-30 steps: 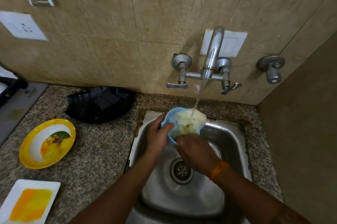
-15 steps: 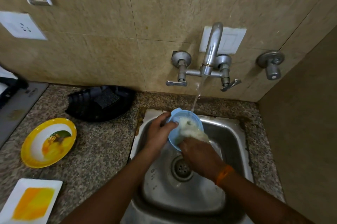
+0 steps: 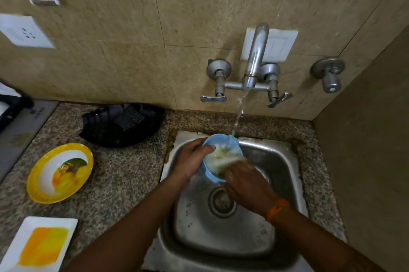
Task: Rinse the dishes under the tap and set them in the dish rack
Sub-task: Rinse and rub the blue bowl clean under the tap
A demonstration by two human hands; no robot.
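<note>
A small blue bowl (image 3: 211, 175) is held over the steel sink (image 3: 276, 161), its inside full of white foam. My left hand (image 3: 192, 161) grips its left rim, thumb lying over the edge. My right hand (image 3: 245, 181) reaches into the bowl from the right; its fingertips are blurred and hidden in the foam. The tap (image 3: 254, 61) on the wall runs, and the stream (image 3: 238, 116) lands on the bowl's far rim.
On the granite counter left of the sink sit a yellow-rimmed plate (image 3: 59, 172) with food stains, a white square plate (image 3: 39, 245) smeared orange, and a black tray (image 3: 121, 125) holding a dark scrub pad. A wall closes the right side.
My right hand has kept rubbing inside the bowl, sliding lower and to the right. The bowl has tilted a little and the stream now hits its far rim.
</note>
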